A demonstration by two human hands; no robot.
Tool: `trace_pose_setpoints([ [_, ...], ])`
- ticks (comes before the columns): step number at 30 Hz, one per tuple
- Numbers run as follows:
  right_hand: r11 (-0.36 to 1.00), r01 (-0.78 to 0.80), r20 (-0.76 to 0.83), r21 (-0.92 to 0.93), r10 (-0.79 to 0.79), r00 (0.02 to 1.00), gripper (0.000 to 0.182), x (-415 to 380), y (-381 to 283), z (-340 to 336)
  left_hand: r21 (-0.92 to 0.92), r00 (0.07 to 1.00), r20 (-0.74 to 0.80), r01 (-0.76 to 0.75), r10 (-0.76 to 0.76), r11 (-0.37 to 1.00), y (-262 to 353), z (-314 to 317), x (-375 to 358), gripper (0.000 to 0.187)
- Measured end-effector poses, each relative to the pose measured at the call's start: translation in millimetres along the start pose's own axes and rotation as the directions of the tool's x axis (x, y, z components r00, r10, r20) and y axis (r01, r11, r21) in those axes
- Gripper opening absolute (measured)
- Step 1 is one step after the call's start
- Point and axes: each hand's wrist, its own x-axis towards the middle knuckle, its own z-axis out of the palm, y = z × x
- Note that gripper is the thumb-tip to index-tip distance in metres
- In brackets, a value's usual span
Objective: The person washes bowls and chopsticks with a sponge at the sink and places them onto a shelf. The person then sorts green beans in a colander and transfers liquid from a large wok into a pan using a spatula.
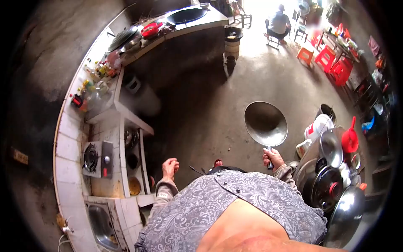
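A metal wok [267, 122] hangs out in front of me over the floor, its bowl facing up toward the camera. My right hand [274, 159] is wrapped round its handle. My left hand [170, 169] is held in the air beside the tiled counter, fingers loosely bent and slightly apart, with nothing seen in it. The gas stove [98, 159] on the counter is to the left of that hand.
A sink [102, 224] is set in the counter at lower left; bottles [95, 86] crowd its far part. Pots, lids and a red plastic scoop [349, 140] are stacked at right. Red stools [325, 58] and a seated person [278, 23] are farther off.
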Motion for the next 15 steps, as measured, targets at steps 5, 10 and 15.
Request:
trace_pose_setpoints([
  [5, 0.994, 0.017, -0.089, 0.107, -0.008, 0.996, 0.02, 63.8, -80.1, -9.6, 0.052, 0.983, 0.177, -0.058, 0.048, 0.997, 108.0, 113.9, 131.7, 0.019],
  [10, 0.993, 0.061, -0.161, 0.106, -0.043, 0.986, 0.019, 163.7, -152.7, -15.7, 0.169, 0.924, 0.373, -0.157, 0.084, 0.973, 191.8, 218.3, 226.7, 0.02],
  [15, 0.996, 0.042, -0.09, 0.076, -0.035, 0.995, 0.018, 290.1, -251.0, -30.2, 0.177, 0.925, 0.365, -0.183, 0.108, 0.967, 233.6, 299.7, 332.1, 0.021],
])
